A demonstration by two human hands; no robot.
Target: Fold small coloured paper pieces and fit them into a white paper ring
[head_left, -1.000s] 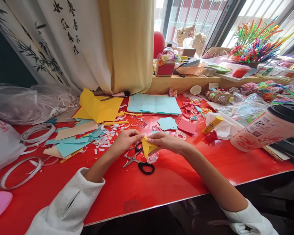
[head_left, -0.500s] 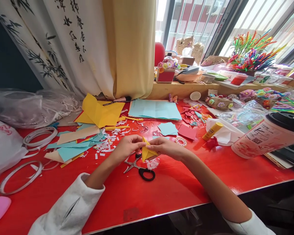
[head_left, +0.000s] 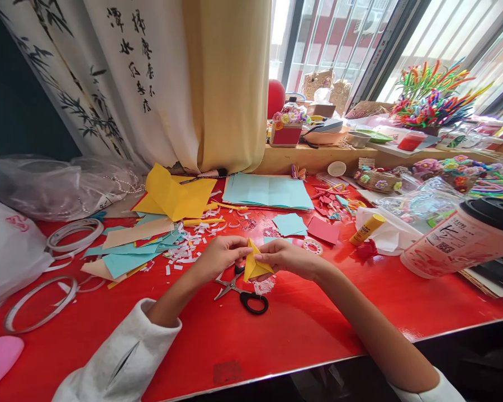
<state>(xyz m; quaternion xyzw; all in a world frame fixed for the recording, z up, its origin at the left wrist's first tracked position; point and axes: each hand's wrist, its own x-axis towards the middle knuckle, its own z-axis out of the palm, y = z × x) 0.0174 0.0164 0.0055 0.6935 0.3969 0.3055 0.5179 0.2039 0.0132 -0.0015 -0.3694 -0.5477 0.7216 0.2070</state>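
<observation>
1. Bg: red surface [head_left: 193, 346] stood by a window [head_left: 331, 44], w/ a cream curtain [head_left: 235, 84] at centre-left.
2. Folded yellow paper [head_left: 250, 270] was held up btwn both hands, approx. mid-surface, above the scissors [head_left: 233, 286].
3. L hand [head_left: 222, 258]: thumb & fingertips narrowed to a pinch on the paper's upper L edge.
4. R hand [head_left: 291, 259]: also pinching, thumb on the near face, other fingers mostly hidden behind; their exact grip couldn't be told.
5. Handling (my judgement): prob. v. light, crisp along creases but easily bent or torn; not esp. slippery. Thin points looked weakest, so best hold = thicker folded layers nr the middle, w/ a light pinch, kept off the tips.
6. Nearby: light-blue squares [head_left: 290, 224] & a red paper square [head_left: 323, 230] lay just past the R hand; white paper scraps [head_left: 188, 245] lay beyond the L.
7. Farther R: glue stick [head_left: 368, 229], tilted, & a lidded cup [head_left: 452, 240].
</observation>
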